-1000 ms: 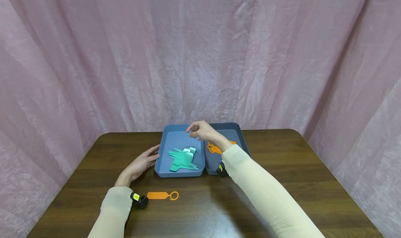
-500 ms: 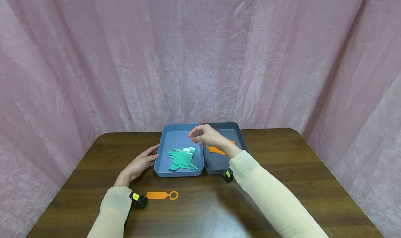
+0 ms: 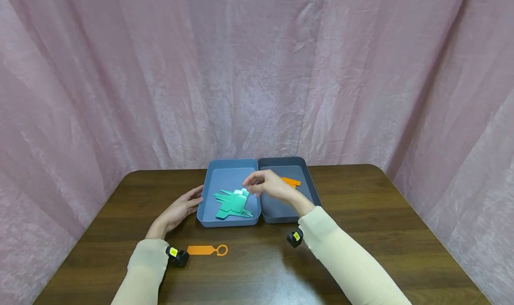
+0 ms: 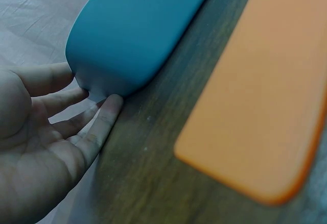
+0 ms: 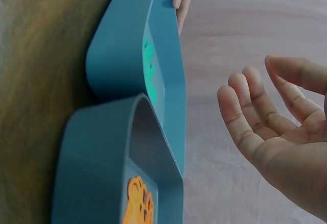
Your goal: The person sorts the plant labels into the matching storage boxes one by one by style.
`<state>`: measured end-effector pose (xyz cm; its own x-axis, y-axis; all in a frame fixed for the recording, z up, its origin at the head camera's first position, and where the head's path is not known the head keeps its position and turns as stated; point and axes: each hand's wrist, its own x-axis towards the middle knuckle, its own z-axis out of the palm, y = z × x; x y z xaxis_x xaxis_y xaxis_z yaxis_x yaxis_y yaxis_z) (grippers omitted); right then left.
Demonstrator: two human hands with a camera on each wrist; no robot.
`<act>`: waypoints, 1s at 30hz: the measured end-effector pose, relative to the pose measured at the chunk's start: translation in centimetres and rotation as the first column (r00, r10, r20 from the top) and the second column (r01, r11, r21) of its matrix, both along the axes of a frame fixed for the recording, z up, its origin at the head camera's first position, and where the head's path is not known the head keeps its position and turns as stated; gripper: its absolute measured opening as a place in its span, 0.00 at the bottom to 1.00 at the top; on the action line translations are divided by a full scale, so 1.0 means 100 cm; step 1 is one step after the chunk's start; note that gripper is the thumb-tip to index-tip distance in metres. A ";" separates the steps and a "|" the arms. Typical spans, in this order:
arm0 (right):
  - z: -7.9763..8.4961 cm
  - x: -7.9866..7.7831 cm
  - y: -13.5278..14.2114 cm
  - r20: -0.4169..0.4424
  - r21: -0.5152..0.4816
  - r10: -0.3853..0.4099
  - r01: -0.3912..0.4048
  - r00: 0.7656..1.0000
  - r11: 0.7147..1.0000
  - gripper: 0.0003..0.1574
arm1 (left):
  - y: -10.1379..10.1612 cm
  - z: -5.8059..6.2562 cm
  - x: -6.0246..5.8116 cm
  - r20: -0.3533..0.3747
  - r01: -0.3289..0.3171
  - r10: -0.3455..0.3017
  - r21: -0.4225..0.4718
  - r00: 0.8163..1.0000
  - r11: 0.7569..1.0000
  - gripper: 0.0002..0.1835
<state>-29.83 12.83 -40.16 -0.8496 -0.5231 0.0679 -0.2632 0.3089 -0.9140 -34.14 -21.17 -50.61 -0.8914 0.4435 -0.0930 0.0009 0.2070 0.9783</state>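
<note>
My left hand [image 3: 182,209] touches the outer left side of the lighter blue tray [image 3: 230,222] with its fingertips. In the left wrist view, its fingers [image 4: 48,78] rest against the tray's rounded wall [image 4: 133,35]. Several flat green pieces [image 3: 233,203] lie heaped in that tray, some with thin pointed prongs. My right hand [image 3: 271,186] hovers over the line where the two trays meet, fingers loosely bent and nothing between them, as the right wrist view confirms. Orange flat pieces [image 5: 139,201] lie in the darker tray [image 3: 277,218], partly hidden by that hand in the head view.
An orange flat tag with a ring end [image 3: 205,250] lies on the wooden table [image 3: 249,273], beside the left wrist camera [image 3: 178,257]. Both trays stand side by side near the table's back edge. A pink curtain [image 3: 257,73] hangs behind.
My right hand has moved nearer and slightly right, from above the back of the lighter tray to over the trays' shared edge. The left hand keeps its place on the tray.
</note>
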 end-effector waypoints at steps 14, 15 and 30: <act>-0.017 0.032 -0.025 0.023 -0.070 0.162 -0.160 0.986 0.985 0.12 | -0.002 -0.001 0.000 0.002 -0.001 0.001 -0.008 1.000 1.000 0.34; -0.018 0.034 -0.028 0.027 -0.060 0.182 -0.180 0.983 0.982 0.12 | -0.002 -0.001 -0.001 0.002 -0.002 0.002 -0.007 1.000 1.000 0.34; -0.039 0.055 -0.058 0.050 0.075 0.303 -0.306 0.952 0.949 0.11 | -0.002 0.000 0.001 -0.008 0.008 -0.008 -0.001 1.000 1.000 0.34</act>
